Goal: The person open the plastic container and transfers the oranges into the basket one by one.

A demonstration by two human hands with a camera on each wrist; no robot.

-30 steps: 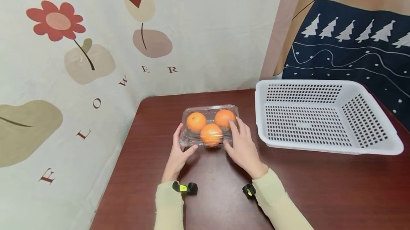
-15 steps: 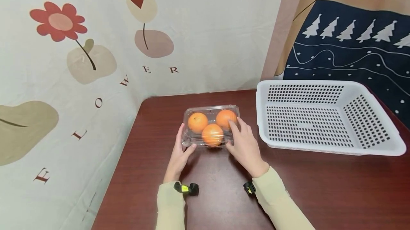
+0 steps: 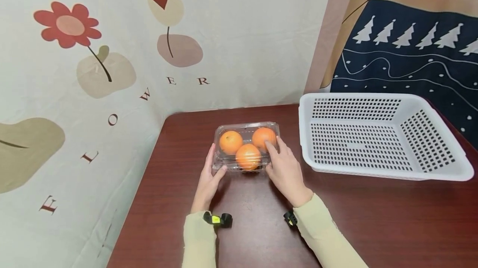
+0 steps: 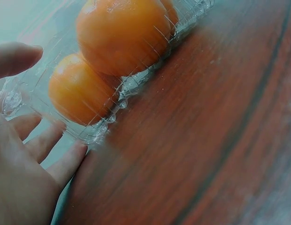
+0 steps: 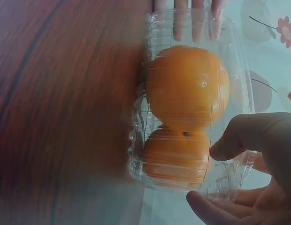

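The left hand [image 3: 207, 184] holds the box [image 3: 245, 136] at its left near corner, thumb at the near edge and fingers along the side; the right hand [image 3: 286, 174] grips the opposite end, one finger over the lid. The box lies between both hands, above or on the desk [image 3: 250, 235]; whether it touches, I cannot tell. Three oranges [image 3: 248, 158] sit inside. The basket [image 3: 304, 135] stands beyond the right hand, to its right.

The thin clear plastic is probably light, slick and easily dented, with the oranges giving most of the weight and likely to roll if tipped. The stiffer rim and low end walls look best to hold, rather than the lid's middle.
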